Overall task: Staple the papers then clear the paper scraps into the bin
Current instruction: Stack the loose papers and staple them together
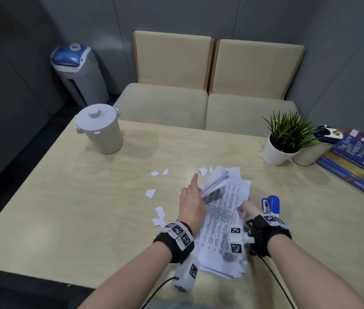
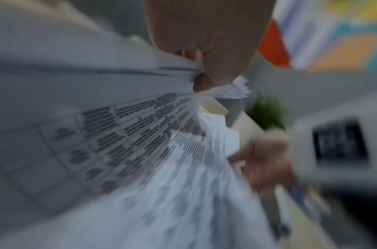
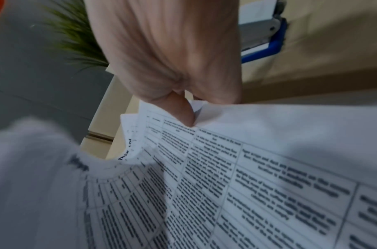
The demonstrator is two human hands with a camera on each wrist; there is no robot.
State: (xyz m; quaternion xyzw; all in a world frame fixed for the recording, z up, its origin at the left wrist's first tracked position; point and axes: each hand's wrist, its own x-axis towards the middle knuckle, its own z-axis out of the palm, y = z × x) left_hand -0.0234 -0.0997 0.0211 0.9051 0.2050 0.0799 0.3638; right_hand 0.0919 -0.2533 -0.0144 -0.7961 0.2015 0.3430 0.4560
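While both hands work the printed papers (image 1: 223,221) at lower centre, left hand (image 1: 191,205) pinches lifted sheets, right hand (image 1: 246,209) pinches the stack's right edge.

Stapler (image 1: 271,204), blue, sits just right of right hand; scraps (image 1: 159,216) lie left of the stack, w/ more toward centre. Lidded bin (image 1: 99,128) stands upper left on table (image 1: 65,197), well apart. Plant pot (image 1: 275,150) & books (image 1: 359,161) at right edge. Wrist views show thumb-and-finger pinches the head view hides; left wrist view is blurred.
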